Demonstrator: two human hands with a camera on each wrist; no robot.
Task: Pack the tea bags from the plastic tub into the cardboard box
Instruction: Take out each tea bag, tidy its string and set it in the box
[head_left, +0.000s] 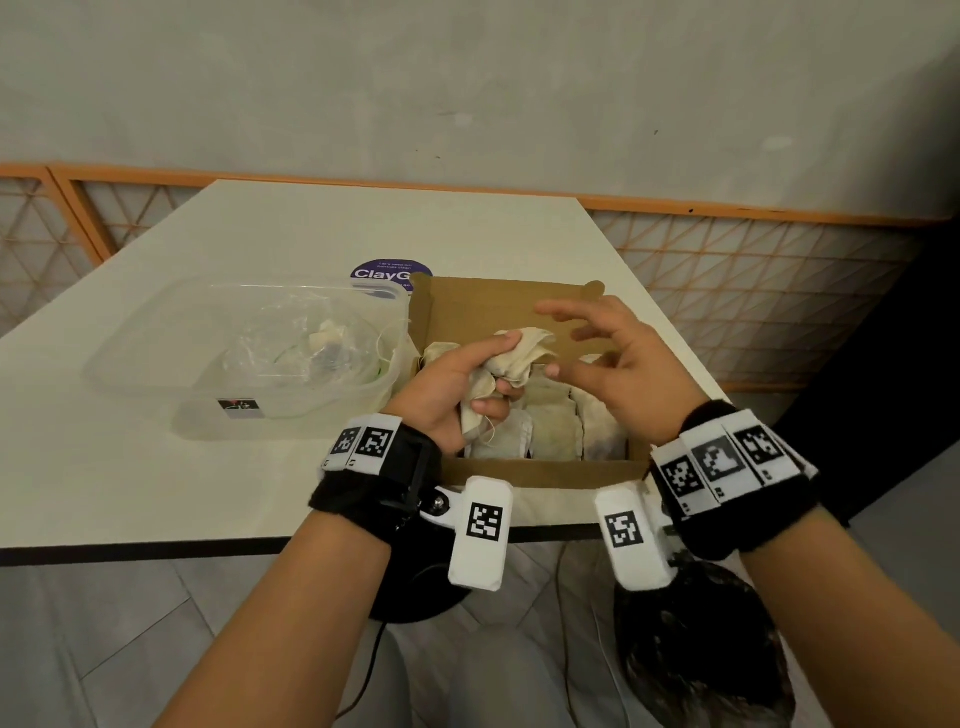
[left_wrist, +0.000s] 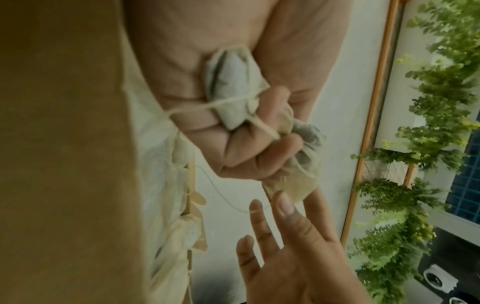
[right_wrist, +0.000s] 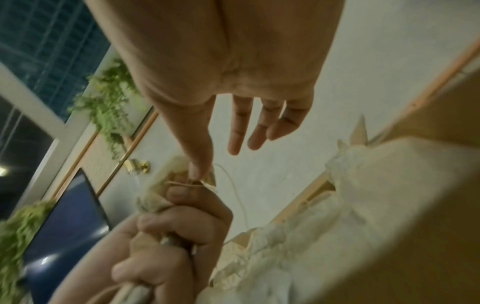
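Observation:
My left hand (head_left: 483, 379) grips a crumpled bunch of tea bags (head_left: 522, 356) with trailing strings above the open cardboard box (head_left: 545, 472). The left wrist view shows the fingers (left_wrist: 241, 148) curled round the bunch (left_wrist: 228, 72). My right hand (head_left: 587, 343) hovers beside it with its fingers spread. Its thumb tip (right_wrist: 200, 172) touches the top of the bunch (right_wrist: 161, 197). Several tea bags (head_left: 550, 431) lie flat inside the box. The clear plastic tub (head_left: 156, 364) stands left of the box. It holds a few tea bags (head_left: 327, 338) among crinkled clear plastic.
The box and tub sit near the front right of a white table (head_left: 208, 493). Behind the box a round purple sticker (head_left: 389, 270) lies on the tabletop. An orange lattice railing (head_left: 753, 270) runs behind the table. Below the front edge are a black object (head_left: 415, 597) and cables.

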